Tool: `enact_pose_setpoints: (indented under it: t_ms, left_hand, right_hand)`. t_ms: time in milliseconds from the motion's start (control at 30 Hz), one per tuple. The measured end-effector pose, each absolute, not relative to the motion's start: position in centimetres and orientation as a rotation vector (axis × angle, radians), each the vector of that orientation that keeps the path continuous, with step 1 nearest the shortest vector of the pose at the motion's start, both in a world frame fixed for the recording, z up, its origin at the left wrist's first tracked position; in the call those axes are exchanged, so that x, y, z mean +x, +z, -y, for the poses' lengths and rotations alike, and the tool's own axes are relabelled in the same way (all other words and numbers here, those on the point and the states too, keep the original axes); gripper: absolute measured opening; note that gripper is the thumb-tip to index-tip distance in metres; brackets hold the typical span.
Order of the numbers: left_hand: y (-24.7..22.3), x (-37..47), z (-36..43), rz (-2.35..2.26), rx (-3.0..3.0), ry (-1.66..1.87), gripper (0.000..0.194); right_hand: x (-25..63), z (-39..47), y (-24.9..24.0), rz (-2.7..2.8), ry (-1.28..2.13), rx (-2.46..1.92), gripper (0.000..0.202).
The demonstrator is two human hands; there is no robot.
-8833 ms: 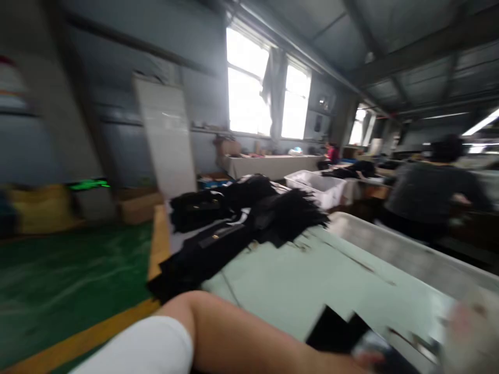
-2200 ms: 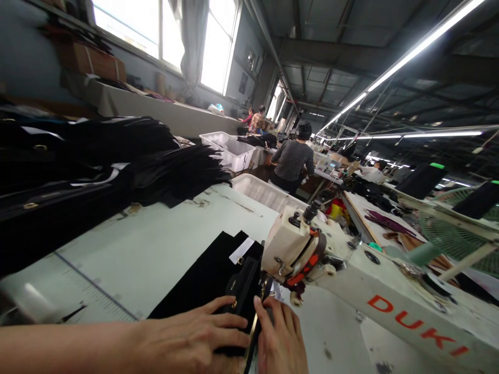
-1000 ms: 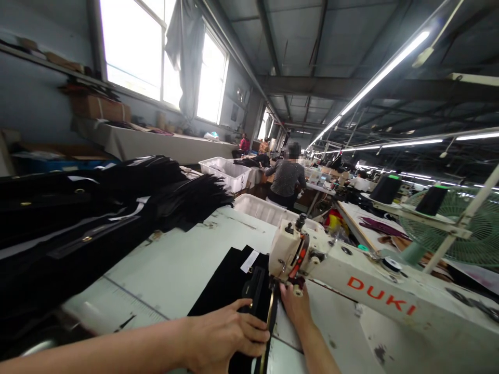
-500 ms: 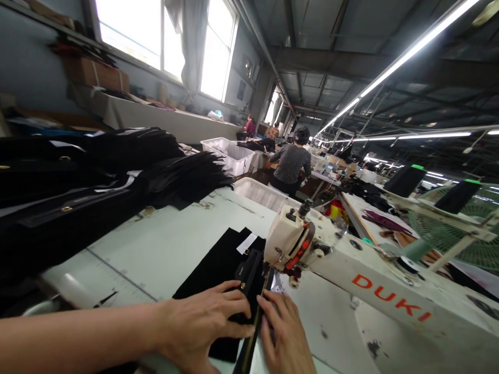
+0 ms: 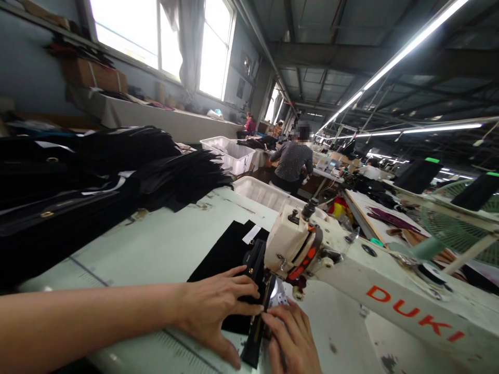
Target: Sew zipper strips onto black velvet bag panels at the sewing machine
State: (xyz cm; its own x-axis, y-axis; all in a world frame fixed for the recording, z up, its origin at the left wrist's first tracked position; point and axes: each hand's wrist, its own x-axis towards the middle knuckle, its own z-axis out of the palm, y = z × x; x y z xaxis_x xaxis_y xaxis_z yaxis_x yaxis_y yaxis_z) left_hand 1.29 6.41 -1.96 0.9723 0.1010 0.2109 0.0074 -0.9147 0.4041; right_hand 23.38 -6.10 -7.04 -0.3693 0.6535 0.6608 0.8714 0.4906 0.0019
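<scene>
A black fabric panel (image 5: 218,252) lies on the pale sewing table, its far right side running under the head of a sewing machine (image 5: 286,244). Along its right edge runs a black zipper strip (image 5: 254,343) with a dull gold line. My left hand (image 5: 218,304) rests flat on the panel, fingers spread, fingertips touching beside the strip. Bent at the strip's right edge, the fingers of my right hand (image 5: 294,337) grip it close below the needle area; the thumb is hidden. A black strap piece with gold hardware (image 5: 250,270) and a white label (image 5: 251,234) sit on the panel.
Stacked black pieces (image 5: 117,176) cover the table's left side. White plastic bins (image 5: 257,189) stand beyond its far edge. The machine arm (image 5: 405,306) fills the right, with thread cones (image 5: 419,176) and a green fan (image 5: 452,213) behind. A seated person (image 5: 293,161) works ahead.
The panel and zipper have moved forward and slightly right, further under the machine head. Both hands have travelled with them, and the right fingers are more bent.
</scene>
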Motion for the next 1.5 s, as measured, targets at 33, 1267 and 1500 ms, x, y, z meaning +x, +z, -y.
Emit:
enact_pose_setpoints:
  t_ms: [33, 1267, 1500]
  left_hand:
    - [-2.1, 1.5, -6.7, -0.077, 2.714, 0.321, 0.077]
    - [-3.1, 2.9, -8.7, -0.087, 2.732, 0.524, 0.068]
    - [-3.5, 3.1, -9.1, -0.051, 2.714, 0.541, 0.071]
  right_hand:
    - [23.4, 6.1, -7.0, 2.151, -0.467, -1.224, 0.04]
    - [24.7, 5.1, -10.1, 2.28, -0.644, -1.374, 0.052]
    - [24.5, 5.3, -9.8, 2.278, -0.68, -1.407, 0.05]
